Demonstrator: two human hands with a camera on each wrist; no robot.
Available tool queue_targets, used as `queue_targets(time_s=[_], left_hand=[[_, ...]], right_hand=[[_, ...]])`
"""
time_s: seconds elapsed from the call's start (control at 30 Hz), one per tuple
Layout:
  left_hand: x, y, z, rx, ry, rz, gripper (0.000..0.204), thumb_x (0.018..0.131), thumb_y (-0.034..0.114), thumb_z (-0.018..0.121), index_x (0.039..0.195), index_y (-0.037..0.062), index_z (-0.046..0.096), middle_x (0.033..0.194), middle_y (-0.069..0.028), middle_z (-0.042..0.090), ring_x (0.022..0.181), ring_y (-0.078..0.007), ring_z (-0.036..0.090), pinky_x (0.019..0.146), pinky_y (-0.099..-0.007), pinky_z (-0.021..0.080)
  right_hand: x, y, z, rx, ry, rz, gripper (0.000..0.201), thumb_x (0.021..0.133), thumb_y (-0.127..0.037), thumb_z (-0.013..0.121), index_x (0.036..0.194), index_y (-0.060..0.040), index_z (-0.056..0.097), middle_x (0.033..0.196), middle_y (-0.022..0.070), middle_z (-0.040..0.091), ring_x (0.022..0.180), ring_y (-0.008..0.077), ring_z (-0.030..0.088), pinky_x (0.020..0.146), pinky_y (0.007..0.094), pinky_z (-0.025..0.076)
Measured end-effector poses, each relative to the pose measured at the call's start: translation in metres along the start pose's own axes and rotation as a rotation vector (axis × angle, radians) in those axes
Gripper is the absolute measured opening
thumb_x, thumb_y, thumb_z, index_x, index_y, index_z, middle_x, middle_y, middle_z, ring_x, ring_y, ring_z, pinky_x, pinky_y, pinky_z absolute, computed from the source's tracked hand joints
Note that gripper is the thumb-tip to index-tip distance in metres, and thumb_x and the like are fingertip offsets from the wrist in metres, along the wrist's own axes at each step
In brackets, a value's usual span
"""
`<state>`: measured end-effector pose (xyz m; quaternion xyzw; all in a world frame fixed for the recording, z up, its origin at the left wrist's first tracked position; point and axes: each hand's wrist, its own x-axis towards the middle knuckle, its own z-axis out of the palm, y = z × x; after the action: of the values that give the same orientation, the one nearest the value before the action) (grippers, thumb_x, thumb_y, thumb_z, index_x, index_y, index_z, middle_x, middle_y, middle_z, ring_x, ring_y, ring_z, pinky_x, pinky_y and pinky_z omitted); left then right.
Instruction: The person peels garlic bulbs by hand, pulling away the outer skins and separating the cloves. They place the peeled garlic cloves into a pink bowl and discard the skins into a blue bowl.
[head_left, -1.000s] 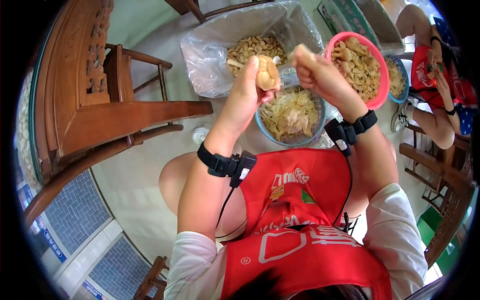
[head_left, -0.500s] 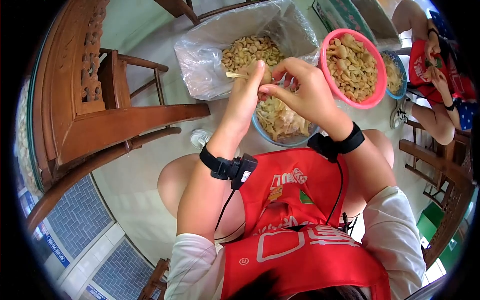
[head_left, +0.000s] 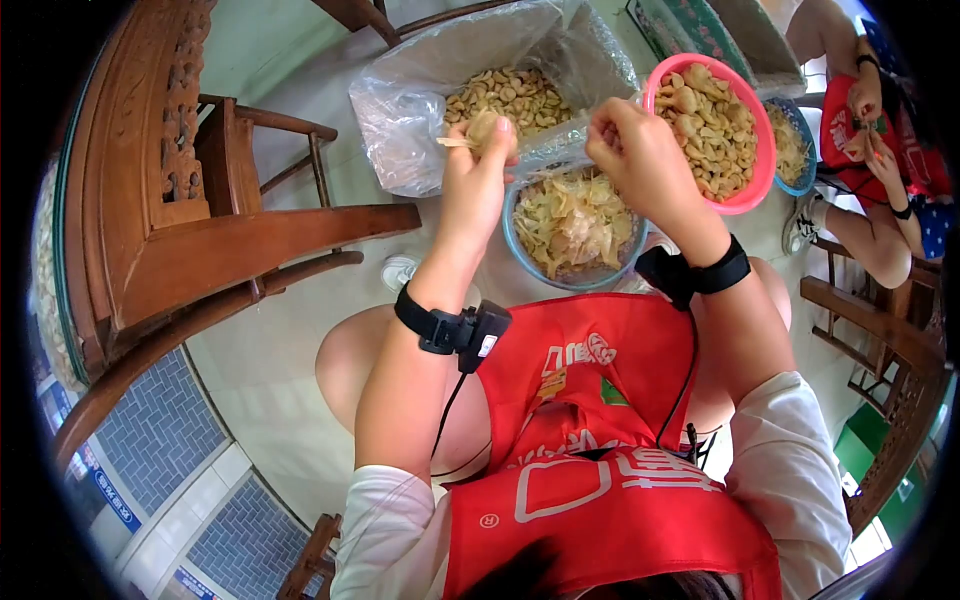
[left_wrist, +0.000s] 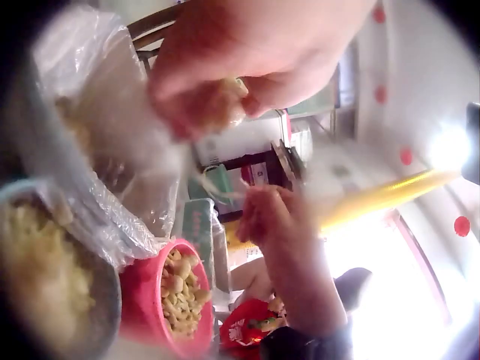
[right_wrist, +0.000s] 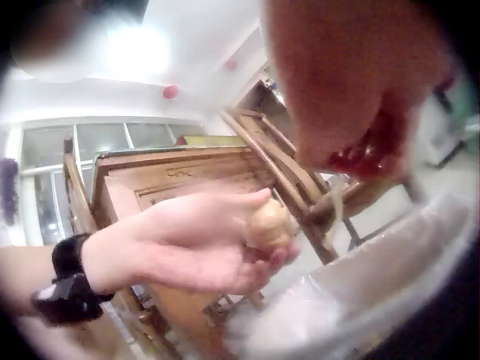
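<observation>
In the head view my left hand (head_left: pixel 474 190) grips a pale garlic bulb (head_left: pixel 482 127) above the plastic-lined box (head_left: pixel 398 125), its stem pointing left. The right wrist view has the garlic bulb (right_wrist: pixel 271 225) between thumb and fingers. Off to the right is my right hand (head_left: pixel 648 155), apart from the bulb, with its fingers curled together. From those fingertips hangs a thin strip of garlic skin (right_wrist: pixel 337 204). Below both hands, a blue-rimmed basin (head_left: pixel 513 240) holds a heap of papery garlic skins (head_left: pixel 575 222).
Peeled cloves (head_left: pixel 510 98) lie in the box. A pink basin (head_left: pixel 763 165) full of garlic stands at right, touching distance from my right forearm. Another person (head_left: pixel 880 150) in a red apron sits at far right. Wooden furniture (head_left: pixel 250 240) stands at left.
Half a second ago both hands met at the bulb. Since then my right hand has pulled away to the right, and the left hand has shifted slightly left with the bulb.
</observation>
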<state>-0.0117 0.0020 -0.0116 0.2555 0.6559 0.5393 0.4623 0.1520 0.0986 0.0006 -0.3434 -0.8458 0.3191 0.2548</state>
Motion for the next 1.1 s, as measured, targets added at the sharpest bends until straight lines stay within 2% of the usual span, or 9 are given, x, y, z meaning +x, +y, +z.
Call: queue_targets(time_s=[0.1, 0.17, 0.27, 0.4, 0.47, 0.57, 0.77, 0.9, 1.1], left_hand=[[0.004, -0.006, -0.007, 0.001, 0.021, 0.051, 0.049, 0.091, 0.036, 0.06, 0.122, 0.0021, 0.043, 0.103, -0.0062, 0.059, 0.091, -0.0118, 0.056, 0.078, -0.0257, 0.046], [0.004, -0.011, -0.006, 0.241, 0.002, 0.213, 0.051, 0.086, 0.026, 0.069, 0.122, 0.0018, 0.043, 0.105, -0.0077, 0.06, 0.094, -0.0116, 0.057, 0.081, -0.0265, 0.047], [-0.004, -0.004, 0.001, 0.251, -0.046, 0.192, 0.052, 0.079, 0.018, 0.077, 0.119, 0.0019, 0.048, 0.102, -0.0074, 0.063, 0.09, -0.0115, 0.06, 0.078, -0.0257, 0.049], [-0.005, -0.003, 0.003, 0.307, -0.089, 0.232, 0.051, 0.073, 0.019, 0.081, 0.113, 0.0012, 0.055, 0.096, -0.0066, 0.066, 0.083, -0.0106, 0.062, 0.072, -0.0239, 0.05], [-0.005, -0.001, 0.003, 0.362, -0.091, 0.251, 0.05, 0.072, 0.019, 0.082, 0.112, 0.0012, 0.056, 0.094, -0.0066, 0.066, 0.082, -0.0102, 0.062, 0.072, -0.0239, 0.05], [-0.006, 0.001, 0.004, 0.378, -0.091, 0.252, 0.05, 0.07, 0.02, 0.084, 0.11, 0.0012, 0.059, 0.09, -0.0063, 0.067, 0.079, -0.0105, 0.062, 0.07, -0.0243, 0.05], [-0.009, 0.003, 0.004, 0.427, -0.078, 0.286, 0.055, 0.067, 0.023, 0.086, 0.109, 0.0011, 0.059, 0.089, -0.0078, 0.068, 0.077, -0.0117, 0.063, 0.069, -0.0254, 0.051], [-0.005, -0.004, 0.001, 0.516, -0.034, 0.303, 0.056, 0.065, 0.025, 0.086, 0.108, 0.001, 0.06, 0.087, -0.0078, 0.068, 0.075, -0.012, 0.063, 0.067, -0.0257, 0.051], [-0.005, -0.004, 0.0, 0.703, 0.048, 0.372, 0.051, 0.067, 0.03, 0.085, 0.102, 0.0003, 0.063, 0.084, -0.0076, 0.068, 0.071, -0.0122, 0.062, 0.065, -0.0254, 0.05]], right_hand=[[-0.004, 0.014, -0.003, -0.121, -0.06, 0.069, 0.013, 0.08, -0.007, 0.057, 0.089, 0.0034, 0.059, 0.08, 0.0228, 0.061, 0.076, 0.0378, 0.061, 0.069, 0.0419, 0.048], [-0.007, 0.018, -0.001, -0.046, -0.379, 0.168, 0.016, 0.08, -0.006, 0.057, 0.093, 0.003, 0.06, 0.077, 0.0228, 0.062, 0.076, 0.038, 0.062, 0.07, 0.0422, 0.048], [-0.014, 0.016, 0.005, -0.017, -0.396, 0.103, 0.017, 0.08, -0.006, 0.058, 0.095, 0.0017, 0.062, 0.076, 0.0215, 0.063, 0.075, 0.0373, 0.063, 0.067, 0.0422, 0.049], [-0.004, 0.003, 0.0, -0.123, -0.245, 0.088, 0.015, 0.082, -0.008, 0.06, 0.094, 0.0013, 0.062, 0.077, 0.0204, 0.065, 0.073, 0.0344, 0.065, 0.065, 0.0417, 0.05], [0.003, -0.007, -0.004, 0.052, -0.111, 0.1, 0.018, 0.083, -0.012, 0.063, 0.095, 0.0019, 0.062, 0.078, 0.0191, 0.066, 0.071, 0.0306, 0.066, 0.064, 0.0387, 0.051], [0.007, -0.018, -0.008, 0.257, -0.124, 0.083, 0.022, 0.082, -0.015, 0.067, 0.096, 0.0021, 0.062, 0.077, 0.0183, 0.065, 0.068, 0.0264, 0.065, 0.064, 0.0347, 0.051], [0.002, -0.008, -0.001, 0.271, -0.142, 0.038, 0.018, 0.078, -0.009, 0.068, 0.09, 0.0032, 0.063, 0.078, 0.0183, 0.065, 0.067, 0.0236, 0.065, 0.063, 0.0326, 0.05], [0.005, -0.009, -0.008, 0.244, -0.176, 0.079, 0.015, 0.078, -0.007, 0.067, 0.086, 0.0041, 0.062, 0.078, 0.019, 0.064, 0.068, 0.0268, 0.064, 0.063, 0.0341, 0.049], [0.004, -0.009, -0.012, 0.11, -0.111, -0.049, 0.011, 0.08, -0.006, 0.062, 0.087, 0.0027, 0.06, 0.082, 0.0197, 0.063, 0.076, 0.0362, 0.062, 0.064, 0.0396, 0.048]])
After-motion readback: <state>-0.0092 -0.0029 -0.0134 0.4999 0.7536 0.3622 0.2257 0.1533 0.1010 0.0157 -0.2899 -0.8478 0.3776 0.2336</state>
